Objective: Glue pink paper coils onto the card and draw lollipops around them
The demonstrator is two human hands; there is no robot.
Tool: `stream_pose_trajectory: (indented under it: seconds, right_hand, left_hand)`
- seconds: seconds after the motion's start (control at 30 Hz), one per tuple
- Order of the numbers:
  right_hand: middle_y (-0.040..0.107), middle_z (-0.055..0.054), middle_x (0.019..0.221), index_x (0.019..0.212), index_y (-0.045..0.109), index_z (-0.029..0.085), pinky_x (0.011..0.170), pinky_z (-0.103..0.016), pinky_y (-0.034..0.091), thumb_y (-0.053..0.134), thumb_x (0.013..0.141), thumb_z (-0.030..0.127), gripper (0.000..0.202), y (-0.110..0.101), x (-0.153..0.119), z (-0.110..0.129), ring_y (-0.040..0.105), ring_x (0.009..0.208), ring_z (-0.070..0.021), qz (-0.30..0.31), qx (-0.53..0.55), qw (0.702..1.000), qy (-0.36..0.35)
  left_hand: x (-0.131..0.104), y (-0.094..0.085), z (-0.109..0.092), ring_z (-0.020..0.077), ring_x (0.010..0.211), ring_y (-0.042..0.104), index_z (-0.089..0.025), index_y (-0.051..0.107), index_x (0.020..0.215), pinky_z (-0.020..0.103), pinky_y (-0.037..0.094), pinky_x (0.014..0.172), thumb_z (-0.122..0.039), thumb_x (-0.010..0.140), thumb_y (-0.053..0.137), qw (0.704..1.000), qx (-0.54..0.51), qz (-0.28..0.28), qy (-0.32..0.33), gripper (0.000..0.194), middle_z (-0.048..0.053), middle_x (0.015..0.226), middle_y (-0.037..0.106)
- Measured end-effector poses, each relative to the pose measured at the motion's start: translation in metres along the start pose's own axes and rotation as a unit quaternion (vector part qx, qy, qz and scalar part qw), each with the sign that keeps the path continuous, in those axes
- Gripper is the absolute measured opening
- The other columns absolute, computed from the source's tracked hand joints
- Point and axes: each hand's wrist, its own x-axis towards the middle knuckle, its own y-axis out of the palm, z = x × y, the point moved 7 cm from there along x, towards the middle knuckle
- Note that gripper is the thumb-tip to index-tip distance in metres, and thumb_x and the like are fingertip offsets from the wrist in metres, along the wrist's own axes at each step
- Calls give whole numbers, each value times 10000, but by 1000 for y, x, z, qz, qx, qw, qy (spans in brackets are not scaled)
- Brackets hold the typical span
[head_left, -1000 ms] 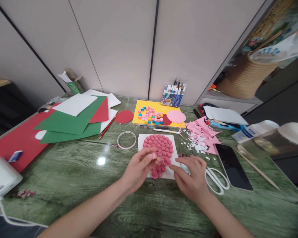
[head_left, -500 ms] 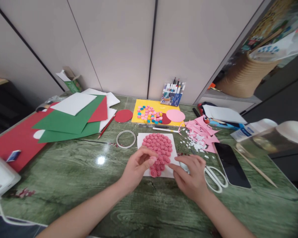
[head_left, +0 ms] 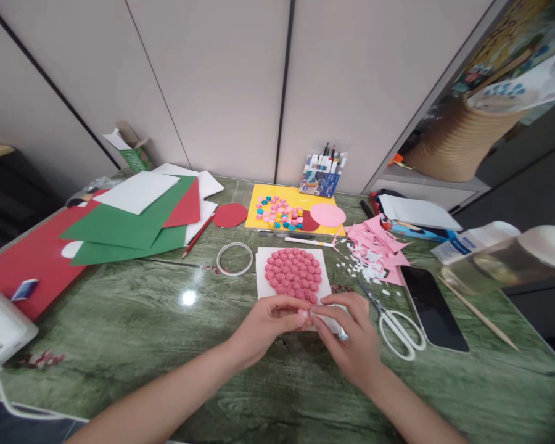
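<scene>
My left hand (head_left: pixel 269 322) is closed in a pinch over the lower part of a white sheet (head_left: pixel 262 271). At its fingertips shows a small pink piece (head_left: pixel 304 314), too small to make out well. My right hand (head_left: pixel 351 330) comes in from the other side, fingers bent, its thumb and forefinger meeting at the same spot; what they grip is hidden. On the sheet, a rounded cluster of small dark-pink balls (head_left: pixel 292 271) lies packed together, its lower end covered by my hands. White-handled scissors (head_left: pixel 400 333) rest beside my right hand.
A tape roll (head_left: pixel 234 259) lies left of the sheet. Behind it, coloured balls (head_left: pixel 280 213) sit on yellow paper (head_left: pixel 254 194). Pink paper scraps (head_left: pixel 379 243), a phone (head_left: pixel 435 308), a wooden stick (head_left: pixel 478 313) and a bottle (head_left: pixel 499 259) occupy the right; green paper (head_left: pixel 115 225) spreads left.
My left hand has moved right and slightly down, bringing its fingertips together with those of my right hand. The lower end of the ball cluster is now covered.
</scene>
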Motion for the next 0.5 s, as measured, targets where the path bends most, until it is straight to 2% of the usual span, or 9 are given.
stream_pose_trajectory:
  seconds: [0.1, 0.3, 0.5]
  right_hand:
    - [573, -41, 896, 893, 635, 223, 785, -387, 376, 616, 791, 138, 134, 1, 0, -2, 537, 855, -183, 4, 0, 1000, 10]
    - [537, -50, 917, 915, 604, 219, 769, -380, 393, 612, 778, 103, 179, 1, 1, -2, 514, 870, -187, 27, 26, 999, 14]
    - [525, -58, 939, 946, 586, 208, 759, -369, 420, 592, 765, 45, 244, 2, -1, 4, 511, 877, -182, 44, 61, 997, -24]
  left_hand:
    - [0, 1, -1, 124, 786, 609, -134, 695, 924, 284, 473, 817, -250, 729, 713, 1000, -3, 9, -3, 228, 43, 813, 688]
    - [3, -4, -2, 93, 711, 589, -136, 684, 885, 216, 462, 709, -248, 720, 723, 1000, 21, -13, 1, 203, 30, 794, 680]
    - [3, -5, 3, 86, 646, 569, -138, 699, 887, 199, 437, 649, -261, 711, 725, 999, 42, -19, -22, 216, 24, 721, 679]
